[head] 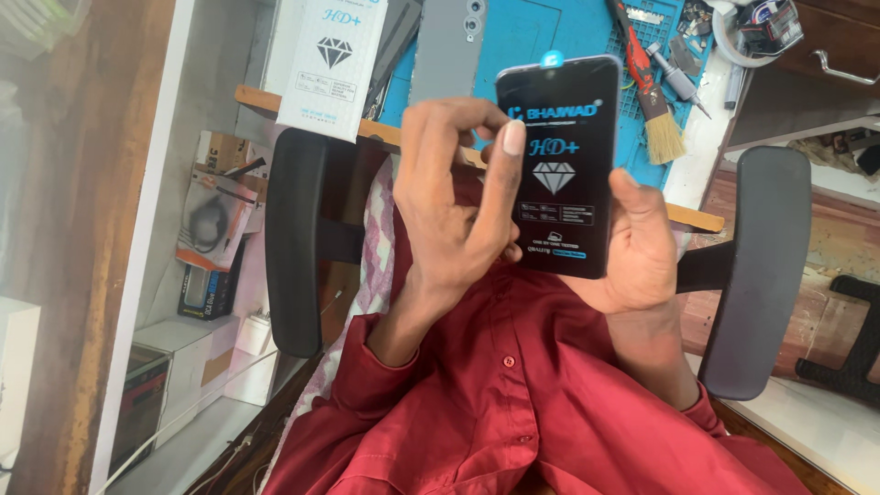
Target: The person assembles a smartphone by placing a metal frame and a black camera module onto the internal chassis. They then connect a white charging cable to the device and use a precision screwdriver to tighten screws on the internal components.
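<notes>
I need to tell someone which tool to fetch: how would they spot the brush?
Start at the blue work mat above the hands. At its right part lies the brush, red handle, pale bristles splayed toward the desk's wooden edge. The neighbouring screwdriver is grey metal without bristles.

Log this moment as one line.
right hand: holds black screen protector | left hand: thumb at its left edge | behind: blue mat, brush, white box

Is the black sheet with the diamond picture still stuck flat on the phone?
Cannot tell. The black sheet looks flat; left hand touches its edge, right hand holds it.
</notes>
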